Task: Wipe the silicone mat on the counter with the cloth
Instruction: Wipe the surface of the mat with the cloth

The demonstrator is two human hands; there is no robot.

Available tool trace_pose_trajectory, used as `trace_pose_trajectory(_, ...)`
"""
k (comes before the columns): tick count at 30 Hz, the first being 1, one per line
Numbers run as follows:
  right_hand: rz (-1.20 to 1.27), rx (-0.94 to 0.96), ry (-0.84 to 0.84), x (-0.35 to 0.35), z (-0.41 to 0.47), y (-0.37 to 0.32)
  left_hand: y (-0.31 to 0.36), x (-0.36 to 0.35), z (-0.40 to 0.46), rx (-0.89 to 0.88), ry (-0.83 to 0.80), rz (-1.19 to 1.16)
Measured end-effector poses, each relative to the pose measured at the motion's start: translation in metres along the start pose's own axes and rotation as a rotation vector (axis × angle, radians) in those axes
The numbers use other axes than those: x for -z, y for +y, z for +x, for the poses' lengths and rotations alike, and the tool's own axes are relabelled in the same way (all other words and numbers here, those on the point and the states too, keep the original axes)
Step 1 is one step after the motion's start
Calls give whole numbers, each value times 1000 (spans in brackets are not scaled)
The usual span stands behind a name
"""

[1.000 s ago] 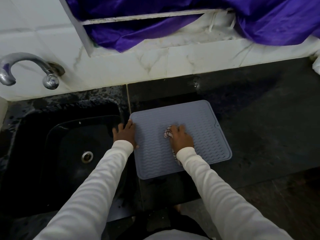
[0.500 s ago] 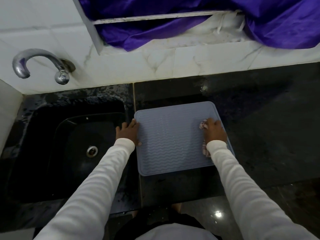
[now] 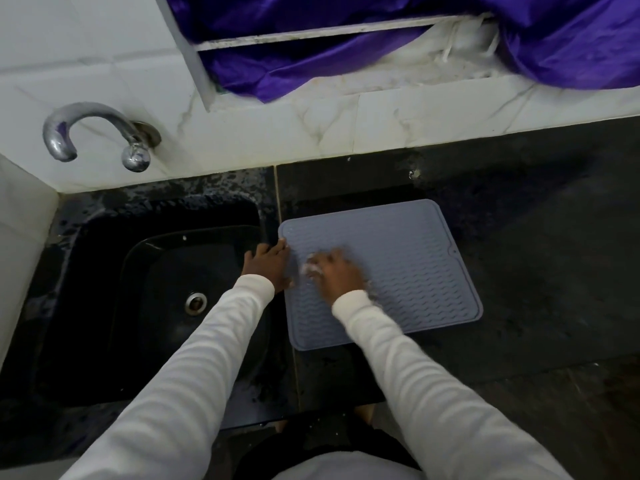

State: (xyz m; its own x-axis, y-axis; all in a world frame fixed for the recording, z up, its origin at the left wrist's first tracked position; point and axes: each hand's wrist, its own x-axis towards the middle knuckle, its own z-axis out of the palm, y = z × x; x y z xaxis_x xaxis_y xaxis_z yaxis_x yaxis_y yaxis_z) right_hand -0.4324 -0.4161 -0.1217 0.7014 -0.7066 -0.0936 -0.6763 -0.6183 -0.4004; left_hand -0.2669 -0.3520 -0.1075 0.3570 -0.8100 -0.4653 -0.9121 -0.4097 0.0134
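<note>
Both hands are on the silicone mat (image 3: 398, 268), which lies on the surface beside the sink (image 3: 156, 289): left hand (image 3: 268, 263) pins its left edge, fingers flat; right hand (image 3: 334, 271) clenches the cloth (image 3: 311, 268) near there; wiping looks midway, finish unclear

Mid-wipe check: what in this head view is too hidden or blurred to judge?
- cloth: mostly under the right hand, motion-blurred; pattern unreadable.
- silicone mat: near-left part covered by the right sleeve.
- Mat cleanliness: too dim to tell.
- left hand: its grip on the mat edge unclear.
</note>
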Motion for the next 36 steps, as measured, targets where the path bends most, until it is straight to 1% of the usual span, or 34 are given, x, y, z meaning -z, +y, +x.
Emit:
trace_pose_trajectory(2,-118,11,-89,-18,-2,-27,-2,-2,1,12,31,-8)
trace_pose_trajectory(4,-163,-7,-115,-20,-4,-33,-3,-5,2,13,45,11)
trace_pose_trajectory(9,-188,-33,-118,-10,-3,-7,-5,-6,3,8,27,52)
trace_pose_trajectory(11,-184,-91,-81,-3,-7,13,-5,-5,3,-1,10,81)
trace_pose_trajectory(13,-179,-154,-11,4,-10,40,-2,-5,1,-12,4,109)
trace_pose_trajectory(17,-191,-287,91,24,-10,101,-2,-5,1,-14,6,114)
trace_pose_trajectory(19,-149,-363,121,38,-12,129,-2,-6,1,-13,4,101)
trace_pose_trajectory(21,-105,-437,108,48,-11,151,-3,-7,1,-11,2,84)
trace_pose_trajectory(23,-104,-481,113,52,-9,159,-4,-8,1,-9,-3,65)
trace_pose_trajectory(25,-42,-556,139,55,-7,155,-4,-8,2,-8,-5,39)
trace_pose_trajectory(26,-23,-561,158,56,-6,148,-5,-8,2,-10,-2,25)
trace_pose_trajectory(29,41,-466,255,53,-1,117,-7,-9,3,-13,21,24)
trace_pose_trajectory(31,83,-355,274,44,7,80,-6,-9,3,-12,29,41)
trace_pose_trajectory(33,104,-244,225,29,18,37,-5,-8,4,-5,23,39)
trace_pose_trajectory(36,36,-78,45,-1,26,-22,-5,-5,3,17,17,-4)
